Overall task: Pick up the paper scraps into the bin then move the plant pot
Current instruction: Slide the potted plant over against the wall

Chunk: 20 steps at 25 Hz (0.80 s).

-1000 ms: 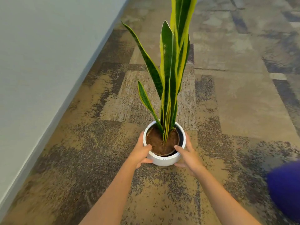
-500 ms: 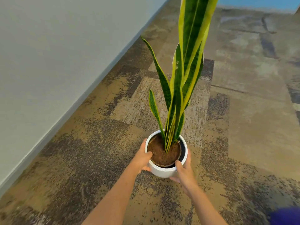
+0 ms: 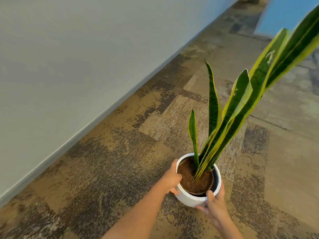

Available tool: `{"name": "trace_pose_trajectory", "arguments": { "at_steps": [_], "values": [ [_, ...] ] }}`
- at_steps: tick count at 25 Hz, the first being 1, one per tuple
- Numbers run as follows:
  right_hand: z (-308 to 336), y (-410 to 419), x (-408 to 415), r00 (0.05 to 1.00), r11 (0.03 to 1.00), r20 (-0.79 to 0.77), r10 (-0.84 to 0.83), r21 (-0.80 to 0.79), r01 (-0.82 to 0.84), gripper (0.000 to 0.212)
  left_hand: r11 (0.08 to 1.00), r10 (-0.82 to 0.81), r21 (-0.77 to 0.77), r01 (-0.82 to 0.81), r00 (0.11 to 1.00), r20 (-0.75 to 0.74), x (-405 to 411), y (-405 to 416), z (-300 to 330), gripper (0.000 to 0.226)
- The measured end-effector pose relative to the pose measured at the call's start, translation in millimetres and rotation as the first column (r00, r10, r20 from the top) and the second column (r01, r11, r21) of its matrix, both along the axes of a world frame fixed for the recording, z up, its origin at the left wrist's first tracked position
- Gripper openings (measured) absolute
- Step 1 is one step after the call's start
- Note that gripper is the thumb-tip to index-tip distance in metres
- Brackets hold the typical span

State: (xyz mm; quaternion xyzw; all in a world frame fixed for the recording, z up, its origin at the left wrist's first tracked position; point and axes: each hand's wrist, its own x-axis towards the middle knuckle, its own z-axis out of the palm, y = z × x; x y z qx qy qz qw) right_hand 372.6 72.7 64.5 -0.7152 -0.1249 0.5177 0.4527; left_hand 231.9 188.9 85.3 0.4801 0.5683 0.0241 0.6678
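Observation:
A white round plant pot [image 3: 189,198] filled with brown soil holds a snake plant [image 3: 241,107] with long green, yellow-edged leaves that lean up to the right. My left hand [image 3: 171,178] grips the pot's left rim, thumb over the edge. My right hand [image 3: 214,202] grips the near right rim, thumb on top. The pot is held between both hands above the carpet. No paper scraps and no bin are in view.
A pale grey wall [image 3: 69,66] with a baseboard runs diagonally along the left. Patterned brown and grey carpet [image 3: 120,161] covers the floor. A blue wall panel [image 3: 284,12] stands at the far upper right.
The view has swung left toward the wall and the pot with both hands has shifted right in the frame. The plant now leans to the right. The purple object at lower right has left the view.

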Motion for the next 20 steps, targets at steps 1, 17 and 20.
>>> {"name": "trace_pose_trajectory", "arguments": {
  "at_steps": [1, 17, 20],
  "values": [
    [0, 1, -1, 1.000, 1.000, 0.014, -0.004, -0.009, 0.004, 0.061, 1.000, -0.009, 0.002, 0.009, 1.000, -0.001, 0, 0, 0, 0.070],
    [10, 88, -189, 0.994, 0.994, 0.029, 0.104, -0.027, -0.103, 0.057, 0.989, 0.144, 0.043, -0.143, 0.989, -0.029, -206, 63, 1, 0.076],
    [10, 118, -245, 0.982, 0.981, 0.006, 0.191, 0.019, -0.191, 0.059, 0.972, 0.216, 0.108, -0.209, 0.975, -0.059, -268, 88, 6, 0.075]
  ]
}}
